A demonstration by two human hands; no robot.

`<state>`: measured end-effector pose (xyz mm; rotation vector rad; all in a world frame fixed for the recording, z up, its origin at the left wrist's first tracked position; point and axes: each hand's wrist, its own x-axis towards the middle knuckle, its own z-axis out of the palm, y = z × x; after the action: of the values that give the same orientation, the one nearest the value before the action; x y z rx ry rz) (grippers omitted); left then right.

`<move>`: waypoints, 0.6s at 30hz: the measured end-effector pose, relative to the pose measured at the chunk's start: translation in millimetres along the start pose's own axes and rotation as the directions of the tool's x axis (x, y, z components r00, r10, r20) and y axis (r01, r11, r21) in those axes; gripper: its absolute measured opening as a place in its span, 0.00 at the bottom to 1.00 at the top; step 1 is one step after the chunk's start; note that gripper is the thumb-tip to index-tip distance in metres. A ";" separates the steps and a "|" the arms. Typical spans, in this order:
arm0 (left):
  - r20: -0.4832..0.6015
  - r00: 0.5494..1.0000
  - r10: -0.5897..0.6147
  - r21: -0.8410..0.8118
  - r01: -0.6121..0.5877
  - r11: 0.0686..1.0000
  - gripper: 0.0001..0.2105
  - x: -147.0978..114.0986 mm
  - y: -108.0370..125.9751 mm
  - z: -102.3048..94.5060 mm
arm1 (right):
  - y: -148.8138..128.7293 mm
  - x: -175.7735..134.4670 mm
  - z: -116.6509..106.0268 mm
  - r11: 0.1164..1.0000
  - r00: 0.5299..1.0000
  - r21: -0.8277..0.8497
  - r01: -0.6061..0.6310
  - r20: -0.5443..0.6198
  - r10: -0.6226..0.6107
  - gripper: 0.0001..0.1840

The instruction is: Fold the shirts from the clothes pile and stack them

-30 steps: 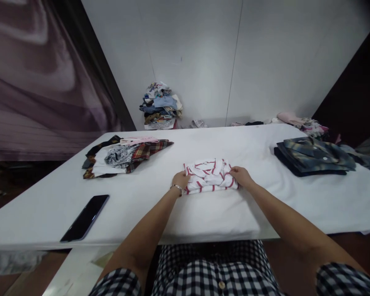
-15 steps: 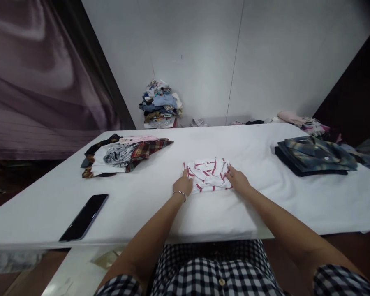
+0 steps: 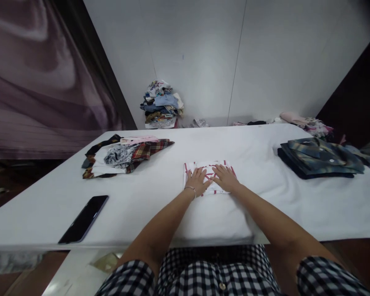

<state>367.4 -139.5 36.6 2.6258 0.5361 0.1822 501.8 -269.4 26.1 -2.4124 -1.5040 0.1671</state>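
A white shirt with red stripes (image 3: 216,190) lies folded into a small rectangle near the middle of the table. My left hand (image 3: 197,181) rests flat on its left half, fingers spread. On the right half lies my right hand (image 3: 225,177), also flat with fingers apart. The two hands almost meet over the shirt's centre and cover much of it; neither grips the cloth. A thin bracelet (image 3: 191,188) circles my left wrist.
Several crumpled garments (image 3: 120,158) lie at the table's left. A black phone (image 3: 84,219) sits near the front left edge. Folded dark shirts (image 3: 320,156) are stacked at right. A clothes pile (image 3: 162,105) stands behind the white-covered table (image 3: 135,218), by the wall.
Both hands have moved inward from the shirt's side edges onto its top. Their fingers have gone from holding the edges to lying flat and spread.
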 end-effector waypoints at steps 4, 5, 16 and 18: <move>0.007 1.000 -0.009 -0.068 0.009 0.998 0.31 -0.6 -13.1 16.6 | 7.1 -2.3 12.0 1.000 1.000 -0.004 0.005 -0.003 -0.005 0.34; 0.001 1.000 -0.011 -0.069 0.011 0.998 0.31 -0.6 -14.7 17.5 | 7.5 -2.7 12.2 1.000 1.000 -0.002 0.005 -0.008 -0.005 0.34; 0.003 1.000 -0.014 -0.019 0.014 1.000 0.30 0.0 -12.3 15.4 | 13.6 -2.4 -12.2 0.896 0.991 0.434 -0.093 -0.050 0.127 0.30; 0.018 1.000 -0.010 0.020 0.009 1.000 0.31 -1.2 -10.6 13.5 | 22.8 -4.3 -21.2 0.815 0.959 0.565 -0.130 -0.136 0.247 0.29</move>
<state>365.7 -136.7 19.8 2.6410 0.5468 0.1515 524.8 -286.5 39.1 -2.0228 -0.9490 0.3358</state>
